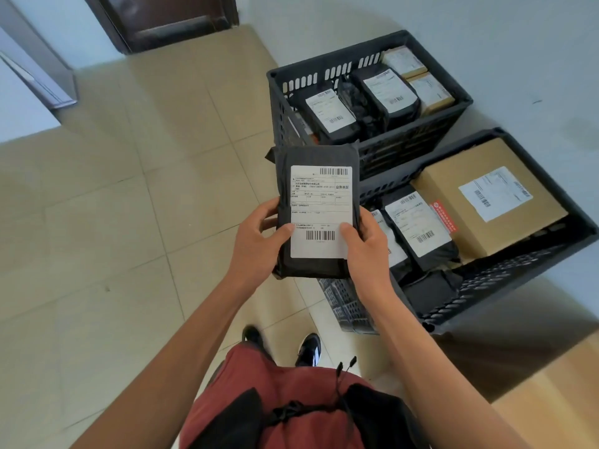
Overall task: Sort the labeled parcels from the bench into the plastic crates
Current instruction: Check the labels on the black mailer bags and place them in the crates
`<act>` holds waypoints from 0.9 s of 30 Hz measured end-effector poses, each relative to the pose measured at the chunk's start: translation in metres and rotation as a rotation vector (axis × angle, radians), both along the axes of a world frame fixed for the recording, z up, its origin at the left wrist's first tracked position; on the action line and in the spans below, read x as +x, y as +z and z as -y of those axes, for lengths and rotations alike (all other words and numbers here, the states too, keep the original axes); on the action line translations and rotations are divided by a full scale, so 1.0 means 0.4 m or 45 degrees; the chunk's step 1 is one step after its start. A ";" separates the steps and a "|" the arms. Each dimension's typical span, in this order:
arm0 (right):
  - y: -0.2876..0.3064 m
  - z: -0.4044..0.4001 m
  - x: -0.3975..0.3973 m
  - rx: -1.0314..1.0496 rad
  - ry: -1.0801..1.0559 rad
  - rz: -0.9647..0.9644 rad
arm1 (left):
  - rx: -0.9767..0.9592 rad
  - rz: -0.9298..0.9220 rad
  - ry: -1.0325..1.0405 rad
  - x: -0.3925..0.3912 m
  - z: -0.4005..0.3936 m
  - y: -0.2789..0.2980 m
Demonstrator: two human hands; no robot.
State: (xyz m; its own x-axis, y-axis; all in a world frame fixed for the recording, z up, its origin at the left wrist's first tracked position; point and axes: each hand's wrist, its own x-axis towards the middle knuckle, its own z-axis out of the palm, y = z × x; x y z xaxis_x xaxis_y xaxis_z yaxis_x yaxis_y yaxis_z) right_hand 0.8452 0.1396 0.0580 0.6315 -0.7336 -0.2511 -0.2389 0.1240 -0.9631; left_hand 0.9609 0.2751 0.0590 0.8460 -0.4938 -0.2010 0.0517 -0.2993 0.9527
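Observation:
A black plastic-wrapped parcel (316, 157) with a white shipping label is held upright in front of me, label facing up. My left hand (259, 241) grips its lower left edge, thumb on the label. My right hand (366, 247) grips its lower right edge, thumb beside the barcode. Just beyond and to the right, on the floor, stand two dark plastic crates. The far crate (324, 64) holds several black labelled parcels and small brown boxes. The near crate (505, 280) holds a large brown carton (453, 196) and black parcels.
Beige floor tiles (129, 222) spread to the left. A dark brown door (168, 17) is at the far wall. A wooden surface edge (551, 384) shows at the lower right. My feet are below the parcel.

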 end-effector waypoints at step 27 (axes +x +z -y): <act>-0.007 0.238 0.584 -0.100 -0.377 -0.233 | 0.002 -0.144 -0.451 0.688 0.318 -0.028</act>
State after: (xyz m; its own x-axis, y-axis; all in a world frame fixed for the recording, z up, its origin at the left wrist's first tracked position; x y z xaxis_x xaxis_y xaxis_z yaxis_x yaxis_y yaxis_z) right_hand 1.0788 0.0444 0.0553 0.3384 -0.8996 -0.2762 -0.3731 0.1412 -0.9170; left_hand 1.2362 0.1481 0.0478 0.5952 -0.7516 -0.2841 0.0494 -0.3187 0.9466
